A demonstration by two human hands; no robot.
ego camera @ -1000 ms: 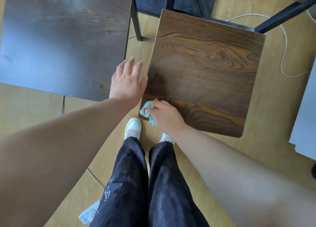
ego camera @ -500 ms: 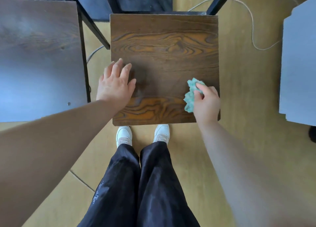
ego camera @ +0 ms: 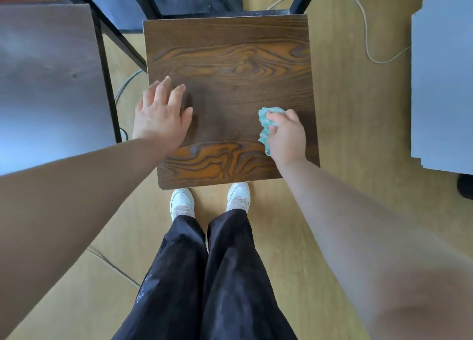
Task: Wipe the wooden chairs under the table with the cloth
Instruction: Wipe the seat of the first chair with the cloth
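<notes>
The right hand (ego camera: 286,134) has its grip curled tight round a crumpled teal cloth (ego camera: 266,124), pressing it on the wooden chair seat (ego camera: 230,58) near the seat's right edge, toward the front. The left hand (ego camera: 161,116) lies flat at the seat's left edge, its grip open, fingers spread and holding nothing. A second dark chair seat (ego camera: 46,70) stands just beside on the left, a white cord (ego camera: 366,40) trails over the floor (ego camera: 345,186), and white shoes (ego camera: 182,202) stand at the front edge.
</notes>
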